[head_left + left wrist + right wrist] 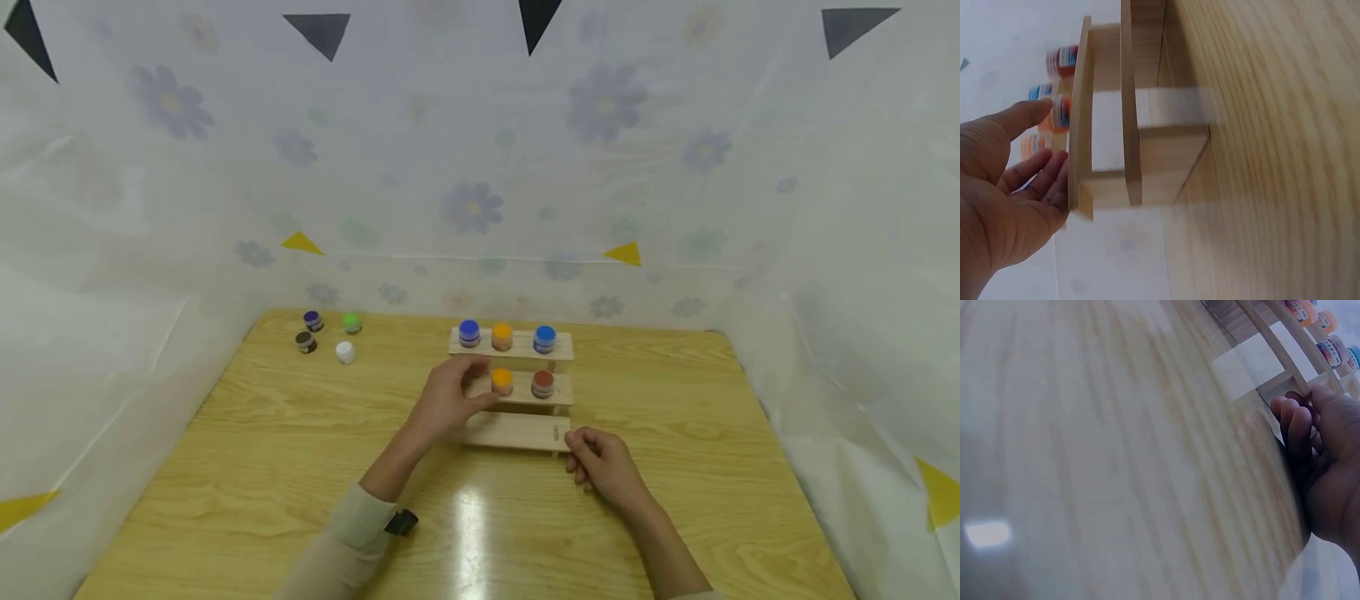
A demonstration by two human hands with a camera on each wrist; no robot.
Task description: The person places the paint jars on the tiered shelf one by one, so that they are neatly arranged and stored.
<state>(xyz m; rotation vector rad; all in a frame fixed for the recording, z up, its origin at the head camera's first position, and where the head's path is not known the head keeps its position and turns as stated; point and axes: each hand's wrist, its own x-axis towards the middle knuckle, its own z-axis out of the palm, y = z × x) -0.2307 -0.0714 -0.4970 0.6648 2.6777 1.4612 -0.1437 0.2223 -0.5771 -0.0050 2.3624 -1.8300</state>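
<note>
A three-step wooden rack [517,430] stands mid-table with small paint jars on its upper two steps. My left hand [448,398] reaches over the left end of the middle step, thumb and fingers spread apart. Its thumb tip is close to an orange jar [502,382]; whether they touch, I cannot tell. In the left wrist view a gap shows between thumb and fingers beside the orange jar [1060,114]. A red-brown jar [542,384] sits farther right on that step. My right hand [609,467] pinches the right end of the bottom step, its fingers curled.
On the top step are a dark blue jar [469,333], another orange jar [502,337] and a blue jar [544,339]. At the table's back left stand a purple jar [312,321], a green jar [352,322], a black jar [305,342] and a white jar [346,352].
</note>
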